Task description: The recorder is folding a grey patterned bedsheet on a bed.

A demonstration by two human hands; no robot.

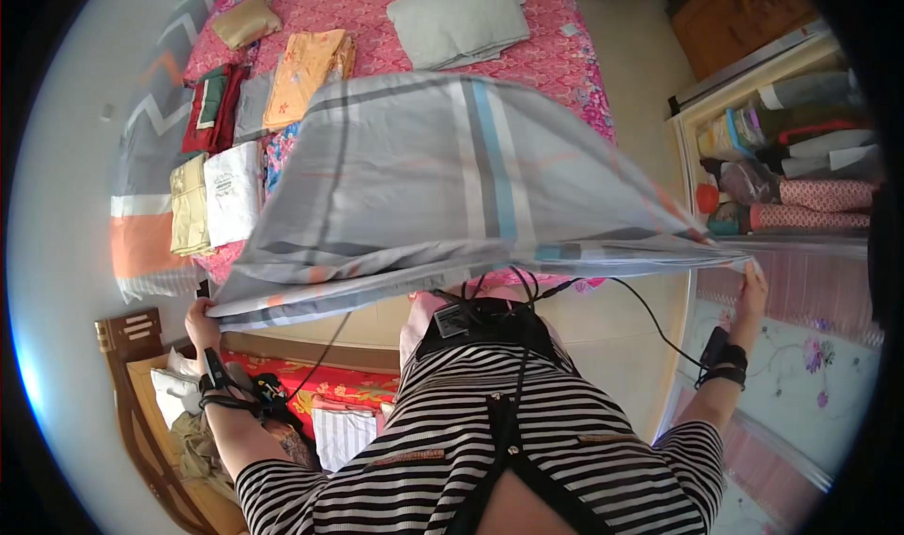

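Observation:
A large grey cloth with white, blue and orange stripes point(417, 160) is stretched wide in front of me, its far part over the near side of the bed. At its near left corner my left hand point(203, 321) grips the gathered edge. My right hand point(753, 289) is closed on the opposite corner at the right, with the arm held far out. Between the hands the near edge hangs in bunched folds. Both wrists wear black straps with small devices, and cables run from them towards my waist.
The bed with a pink patterned sheet point(558, 40) holds folded cloths point(304, 76) at left and a folded pale quilt point(459, 19). An open wardrobe shelf with clothes point(812, 160) stands at right. A wooden bench point(141, 394) with a red cushion and clothes is at lower left.

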